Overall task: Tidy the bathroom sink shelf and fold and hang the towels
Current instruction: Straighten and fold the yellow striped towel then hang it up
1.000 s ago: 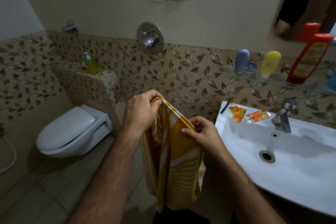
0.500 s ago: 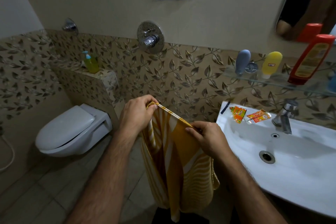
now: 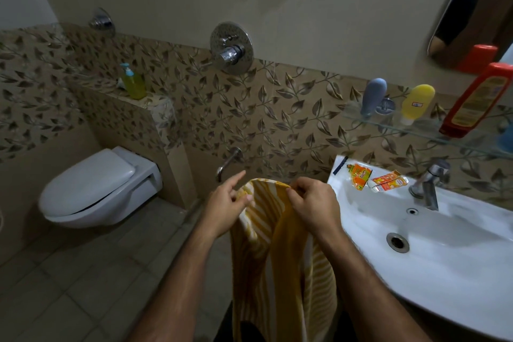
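The yellow towel (image 3: 280, 264), mustard with white stripes, hangs in long vertical folds in front of the person, just left of the white sink (image 3: 433, 266). The right hand (image 3: 311, 205) pinches its top edge with curled fingers. The left hand (image 3: 226, 208) grips the bunched upper corner against its thumb, forefinger pointing outward.

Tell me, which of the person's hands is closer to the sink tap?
Right. The right hand pinches the yellow towel just beside the sink's rim, nearer the tap; the left hand holds the towel's far side, toward the toilet.
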Demonstrator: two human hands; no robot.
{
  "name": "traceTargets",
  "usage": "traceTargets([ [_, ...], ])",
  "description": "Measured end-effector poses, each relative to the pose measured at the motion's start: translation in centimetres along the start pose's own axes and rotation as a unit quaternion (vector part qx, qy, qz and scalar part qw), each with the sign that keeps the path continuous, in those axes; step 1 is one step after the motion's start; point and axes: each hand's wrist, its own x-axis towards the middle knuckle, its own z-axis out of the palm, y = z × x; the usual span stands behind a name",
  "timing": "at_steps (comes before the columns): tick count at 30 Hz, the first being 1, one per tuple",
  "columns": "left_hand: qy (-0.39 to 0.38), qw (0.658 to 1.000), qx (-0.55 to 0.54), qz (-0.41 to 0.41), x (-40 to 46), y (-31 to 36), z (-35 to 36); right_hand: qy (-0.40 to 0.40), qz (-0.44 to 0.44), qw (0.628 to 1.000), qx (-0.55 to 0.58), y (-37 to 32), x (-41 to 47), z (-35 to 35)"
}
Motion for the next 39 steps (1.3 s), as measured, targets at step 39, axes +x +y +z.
traceTargets([
  [39,0.127,0.96,0.205,0.142,1.3,5.6,-1.8,-0.089,0.118,0.988,0.043,1.9,0.6,0.4],
])
